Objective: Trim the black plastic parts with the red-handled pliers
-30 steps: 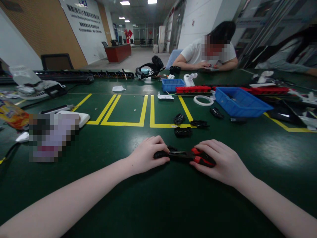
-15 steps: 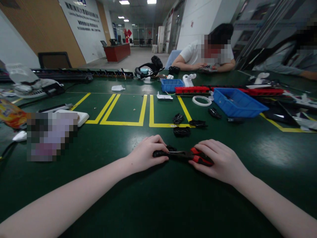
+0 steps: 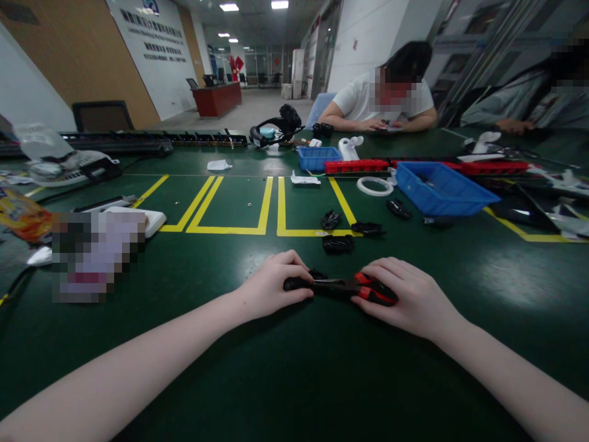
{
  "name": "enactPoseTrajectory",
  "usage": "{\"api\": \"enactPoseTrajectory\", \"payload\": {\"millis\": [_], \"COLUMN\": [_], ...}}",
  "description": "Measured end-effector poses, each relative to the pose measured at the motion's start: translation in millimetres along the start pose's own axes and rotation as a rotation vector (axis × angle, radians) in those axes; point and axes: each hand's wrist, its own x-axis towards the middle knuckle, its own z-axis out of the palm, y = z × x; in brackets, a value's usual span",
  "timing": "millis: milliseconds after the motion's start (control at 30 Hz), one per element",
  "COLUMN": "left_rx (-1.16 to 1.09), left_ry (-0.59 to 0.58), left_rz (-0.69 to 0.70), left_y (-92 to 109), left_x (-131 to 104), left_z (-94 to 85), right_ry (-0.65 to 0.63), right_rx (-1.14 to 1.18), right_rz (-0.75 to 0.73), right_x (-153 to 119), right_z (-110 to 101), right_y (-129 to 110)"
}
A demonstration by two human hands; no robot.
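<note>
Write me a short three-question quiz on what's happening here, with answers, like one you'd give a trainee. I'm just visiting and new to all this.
1. Which hand grips the pliers by their red-and-black handles?

2. True or false: the white ring lies on the green table, outside the larger blue tray.

3. The left hand is holding:
A) a sheet of paper
B) a black piece
C) a screwdriver

Key:
1. The right hand.
2. True; it lies to the left of that tray in the picture.
3. B; it is pinched between the thumb and fingers.
</note>
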Motion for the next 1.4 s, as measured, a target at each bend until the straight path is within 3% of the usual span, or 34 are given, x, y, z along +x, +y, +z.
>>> {"api": "enactPoseTrajectory", "payload": {"millis": [333, 700, 1400], "left_rx": [-0.016, -0.007, -0.005], "left_ry": [-0.006, -0.018, -0.015], "left_rz": [-0.025, -0.017, -0.016], "left_y": [1.1, 2.5, 2.7], "left_x": [0.8, 0.8, 0.4], "left_z": [-0.8, -1.3, -1.1], "right_ry": [0.036, -0.010, -0.026], "right_rx": [0.025, 0.066, 0.100], "right_rz": [0.026, 0.062, 0.080], "right_x": [-3.1, -4.2, 2.7], "right_z": [4.2, 6.0, -1.8], "right_y": [2.8, 2.9, -3.3]}}
